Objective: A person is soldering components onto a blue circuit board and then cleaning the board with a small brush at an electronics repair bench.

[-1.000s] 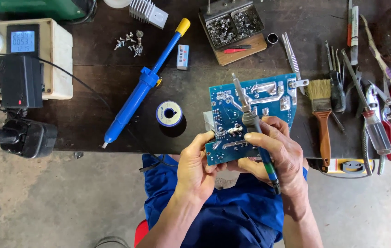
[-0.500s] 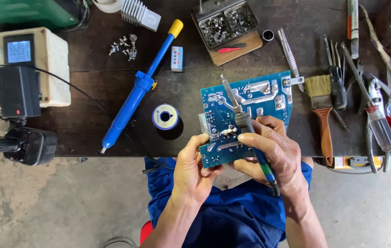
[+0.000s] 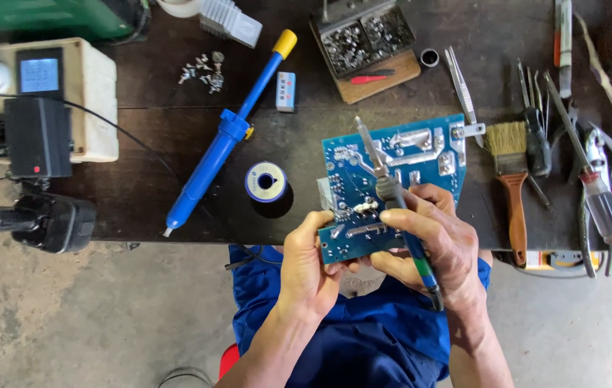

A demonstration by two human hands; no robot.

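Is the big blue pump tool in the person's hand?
No, the blue desoldering pump lies alone on the dark workbench, while the right hand holds a soldering iron over the blue circuit board.

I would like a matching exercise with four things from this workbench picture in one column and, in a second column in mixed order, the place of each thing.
Things:
1. long blue desoldering pump with yellow cap
2. blue printed circuit board
3. wooden-handled paintbrush
4. small round solder spool

Places:
A. held in both hands
B. right of the board, bristles away from the person
C. lying diagonally, left of the spool
D. on the dark table, just left of the board

Pairs: 1-C, 2-A, 3-B, 4-D
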